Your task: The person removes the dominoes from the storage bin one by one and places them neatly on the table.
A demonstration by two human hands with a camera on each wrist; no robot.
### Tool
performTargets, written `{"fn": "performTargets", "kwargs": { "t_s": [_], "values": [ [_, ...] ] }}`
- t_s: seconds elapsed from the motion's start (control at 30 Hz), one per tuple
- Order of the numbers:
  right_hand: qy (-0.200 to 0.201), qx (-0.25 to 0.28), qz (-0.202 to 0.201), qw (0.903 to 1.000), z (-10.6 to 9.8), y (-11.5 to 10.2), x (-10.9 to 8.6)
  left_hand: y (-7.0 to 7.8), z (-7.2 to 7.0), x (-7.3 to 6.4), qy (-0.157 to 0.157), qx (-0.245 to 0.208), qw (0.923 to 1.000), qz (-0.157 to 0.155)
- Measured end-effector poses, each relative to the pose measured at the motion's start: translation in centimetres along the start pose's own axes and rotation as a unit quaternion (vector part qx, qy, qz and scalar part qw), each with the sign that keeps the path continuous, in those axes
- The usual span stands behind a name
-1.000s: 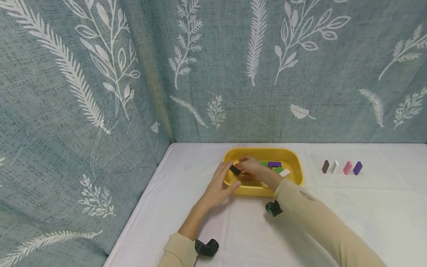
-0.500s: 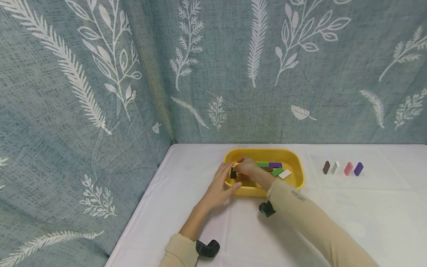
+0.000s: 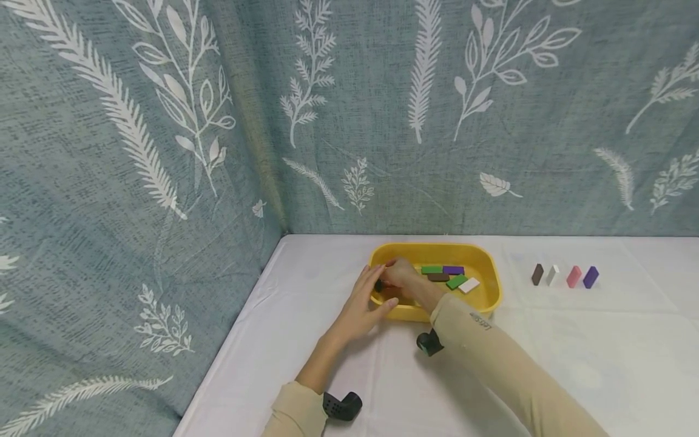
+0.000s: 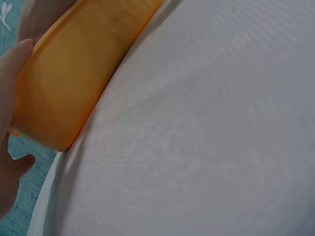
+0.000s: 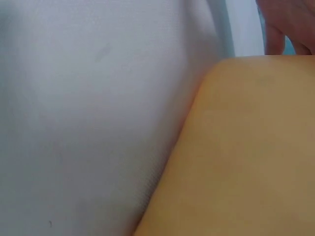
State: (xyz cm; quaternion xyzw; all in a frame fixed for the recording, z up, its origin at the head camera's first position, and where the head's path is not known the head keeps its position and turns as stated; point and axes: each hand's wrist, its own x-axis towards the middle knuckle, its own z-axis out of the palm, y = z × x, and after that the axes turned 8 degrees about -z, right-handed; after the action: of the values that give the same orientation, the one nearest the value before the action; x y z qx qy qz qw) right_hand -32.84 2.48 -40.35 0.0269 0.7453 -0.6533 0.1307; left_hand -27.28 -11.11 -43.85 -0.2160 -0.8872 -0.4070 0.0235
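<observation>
A yellow tray (image 3: 464, 252) stands on the table. My right hand (image 3: 406, 276) reaches into its left end with fingers curled around a small black block (image 3: 378, 285), which is mostly hidden by the hands. My left hand (image 3: 357, 309) lies at the tray's left front corner, fingers extended along the rim and thumb spread apart. In the left wrist view, parts of that hand show beside the tray's wall (image 4: 69, 78). Inside the tray lie a green block (image 3: 431, 269), a purple block (image 3: 453, 270), a dark brown block (image 3: 438, 277), a second green block (image 3: 457, 281) and a white block (image 3: 469, 285).
To the tray's right, a dark brown domino (image 3: 537, 274), a white domino (image 3: 553, 275), a pink domino (image 3: 574, 277) and a purple domino (image 3: 591, 277) stand upright in a row. A white cloth (image 3: 601, 364) covers the table. Leaf-patterned curtains (image 3: 371, 121) hang behind and at left.
My right hand has shifted slightly left inside the tray. The black block has turned from a slant and moved left, now more covered. My left hand has stayed at the corner.
</observation>
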Motion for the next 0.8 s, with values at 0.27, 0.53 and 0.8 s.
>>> {"fn": "performTargets", "kwargs": {
  "t_s": [0.27, 0.53, 0.8],
  "values": [
    [0.0, 0.026, -0.011, 0.9996, 0.06, 0.4, 0.14, 0.0, -0.05, 0.01, 0.001, 0.002, 1.0, 0.007],
    [0.007, 0.055, 0.002, 0.9985, -0.23, 0.41, 0.11, 0.05, -0.12, 0.02, -0.004, 0.0, 1.0, 0.002],
    [-0.006, 0.091, 0.011, 0.9958, -0.29, 0.64, 0.38, 0.07, -0.06, -0.17, 0.0, -0.003, 1.0, -0.002]
  ]
}}
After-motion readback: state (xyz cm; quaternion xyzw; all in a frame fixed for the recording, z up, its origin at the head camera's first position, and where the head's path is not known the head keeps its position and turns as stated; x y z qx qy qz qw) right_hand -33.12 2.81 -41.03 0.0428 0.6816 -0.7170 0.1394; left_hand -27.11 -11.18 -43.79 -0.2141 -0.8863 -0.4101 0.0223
